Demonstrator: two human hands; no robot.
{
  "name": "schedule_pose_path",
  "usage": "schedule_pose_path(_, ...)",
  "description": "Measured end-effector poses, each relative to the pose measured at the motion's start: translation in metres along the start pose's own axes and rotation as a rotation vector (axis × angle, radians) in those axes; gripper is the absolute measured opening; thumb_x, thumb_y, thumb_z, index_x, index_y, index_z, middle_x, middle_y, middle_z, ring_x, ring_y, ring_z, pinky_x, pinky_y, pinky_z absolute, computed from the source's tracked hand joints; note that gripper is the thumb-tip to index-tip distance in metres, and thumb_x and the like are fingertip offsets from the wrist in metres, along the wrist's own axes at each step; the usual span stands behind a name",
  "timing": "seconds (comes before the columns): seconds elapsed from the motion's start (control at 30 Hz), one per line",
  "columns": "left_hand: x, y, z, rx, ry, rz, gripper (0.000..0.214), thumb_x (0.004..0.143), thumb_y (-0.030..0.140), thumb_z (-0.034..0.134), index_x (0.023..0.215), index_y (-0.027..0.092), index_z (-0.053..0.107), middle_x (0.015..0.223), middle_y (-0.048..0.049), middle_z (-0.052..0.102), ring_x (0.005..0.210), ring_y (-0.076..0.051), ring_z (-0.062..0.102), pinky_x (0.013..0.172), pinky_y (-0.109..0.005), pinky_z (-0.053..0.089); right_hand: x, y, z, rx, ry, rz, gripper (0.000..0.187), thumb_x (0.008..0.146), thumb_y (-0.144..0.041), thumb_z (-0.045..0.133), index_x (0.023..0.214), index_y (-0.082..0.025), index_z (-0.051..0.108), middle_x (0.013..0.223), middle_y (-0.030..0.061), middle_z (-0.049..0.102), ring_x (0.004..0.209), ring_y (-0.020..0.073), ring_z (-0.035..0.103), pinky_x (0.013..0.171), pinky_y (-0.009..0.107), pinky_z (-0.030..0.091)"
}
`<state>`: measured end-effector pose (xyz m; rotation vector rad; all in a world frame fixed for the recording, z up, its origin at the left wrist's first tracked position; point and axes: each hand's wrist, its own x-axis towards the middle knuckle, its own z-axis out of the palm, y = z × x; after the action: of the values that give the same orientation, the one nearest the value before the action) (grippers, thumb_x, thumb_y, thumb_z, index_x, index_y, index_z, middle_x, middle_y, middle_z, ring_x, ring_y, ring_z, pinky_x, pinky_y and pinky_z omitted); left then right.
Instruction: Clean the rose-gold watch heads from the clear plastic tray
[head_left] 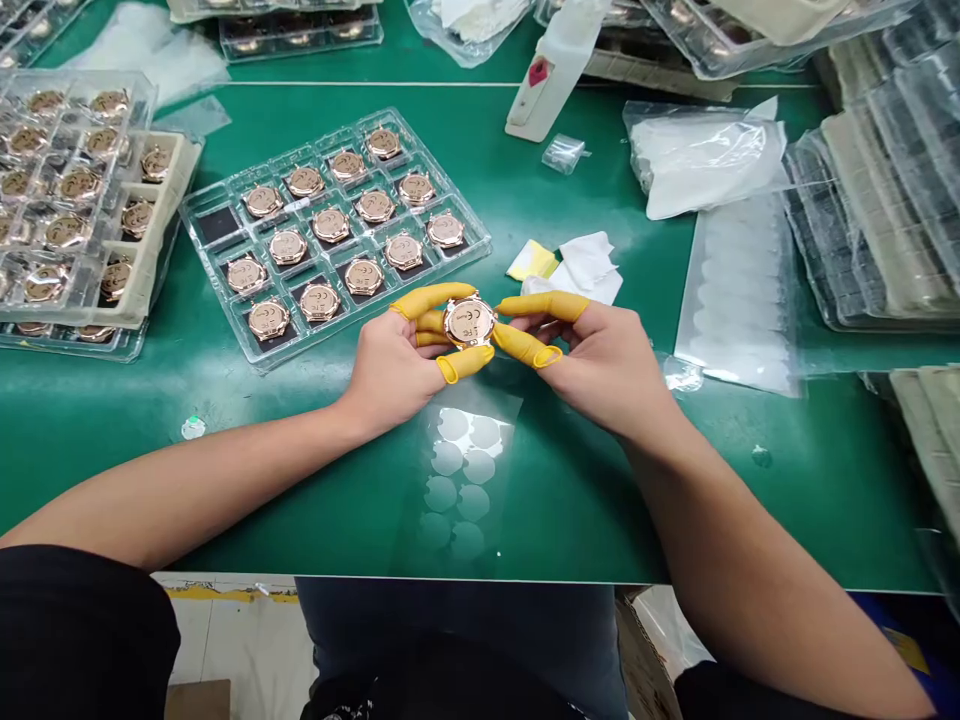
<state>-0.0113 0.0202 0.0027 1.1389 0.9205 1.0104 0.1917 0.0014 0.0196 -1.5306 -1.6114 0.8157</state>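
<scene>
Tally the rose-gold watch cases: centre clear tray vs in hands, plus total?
Rose-gold watch cases seated in centre clear plastic tray: 14
Rose-gold watch case held in left hand and right hand: 1
Total: 15

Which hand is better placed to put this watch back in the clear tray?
Probably the left hand. It sits closer to the clear tray than the right hand does, and both hands are holding the watch, so either could carry it.
</scene>
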Motion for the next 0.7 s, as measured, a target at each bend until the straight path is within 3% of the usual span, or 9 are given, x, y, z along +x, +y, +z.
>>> schedule_pose_path(0.1, 0.0, 0.0, 0.0, 0.018, -0.008, 0.005, 0.06, 0.068, 0.021, 0.091, 0.124, 0.018, 0.07, 0.107, -0.0038, 0.082, 0.101, -0.019, 0.081, 0.092, -0.028, 0.067, 0.0, -0.003, -0.001, 0.019, -0.009, 0.037, 0.032, 0.077, -0.045, 0.089, 0.099, -0.023, 0.085, 0.084, 0.0044, 0.077, 0.073, 0.0175, 0.066, 0.065, 0.033, 0.052)
schedule_pose_path(0.27, -0.002, -0.001, -0.001, 0.096, -0.032, 0.098, 0.058, 0.07, 0.022, 0.09, 0.124, 0.018, 0.071, 0.117, -0.005, 0.082, 0.108, -0.02, 0.079, 0.098, -0.031, 0.066, 0.003, -0.003, 0.001, 0.234, -0.105, 0.156, 0.043, 0.07, -0.059, 0.093, 0.088, -0.023, 0.08, 0.081, 0.0051, 0.076, 0.072, 0.0188, 0.067, 0.062, 0.033, 0.053)
schedule_pose_path(0.47, -0.004, -0.006, -0.005, 0.23, -0.116, 0.211, 0.055, 0.073, 0.029, 0.092, 0.126, 0.023, 0.076, 0.123, -0.0055, 0.081, 0.11, -0.023, 0.078, 0.107, -0.037, 0.062, 0.006, -0.004, -0.003, 0.367, -0.09, 0.199, 0.056, 0.067, -0.076, 0.09, 0.077, -0.023, 0.073, 0.068, 0.0024, 0.063, 0.058, 0.0133, 0.051, 0.05, 0.029, 0.039)
schedule_pose_path(0.7, -0.004, -0.005, -0.004, 0.146, -0.254, 0.229, 0.055, 0.072, 0.031, 0.094, 0.123, 0.02, 0.077, 0.117, -0.0066, 0.082, 0.103, -0.021, 0.078, 0.099, -0.033, 0.064, 0.006, -0.018, -0.007, 0.318, -0.231, 0.189, 0.062, 0.066, -0.078, 0.088, 0.064, -0.022, 0.062, 0.062, -0.0003, 0.053, 0.057, 0.0105, 0.04, 0.052, 0.028, 0.033)
